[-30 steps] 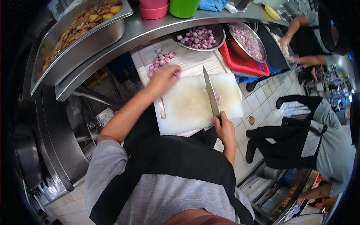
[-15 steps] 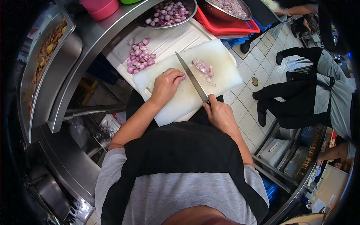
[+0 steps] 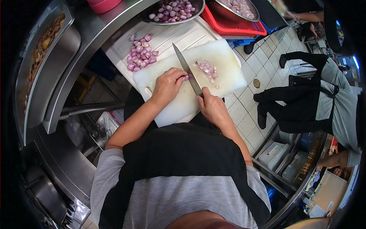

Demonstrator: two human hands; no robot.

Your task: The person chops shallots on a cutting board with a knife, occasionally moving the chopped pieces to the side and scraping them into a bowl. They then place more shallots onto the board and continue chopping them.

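On the white cutting board [image 3: 167, 108] my left hand [image 3: 168, 86] is closed, its fingertips pinching a small purple shallot [image 3: 186, 77]. My right hand [image 3: 214, 108] is wrapped round the handle of a long kitchen knife [image 3: 187, 67]. The blade points away from me and lies right beside the shallot, with its tip toward the far edge of the board. To the right of the blade sits a small heap of sliced shallot [image 3: 207, 70]. Past the board's far left edge, a pile of whole peeled shallots [image 3: 142, 53] rests on a white ribbed surface [image 3: 162, 36].
A metal bowl of shallots [image 3: 173, 13] stands at the back, near a red basket [image 3: 225, 28] and a colander of sliced shallots [image 3: 239, 8]. At left is a steel counter [image 3: 89, 42] with a deep food pan [image 3: 57, 57]. Another person [image 3: 305, 95] stands on the tiled floor at right.
My right hand and the knife have moved left, bringing the blade up to the shallot in my left hand. The left hand stays in nearly the same place.
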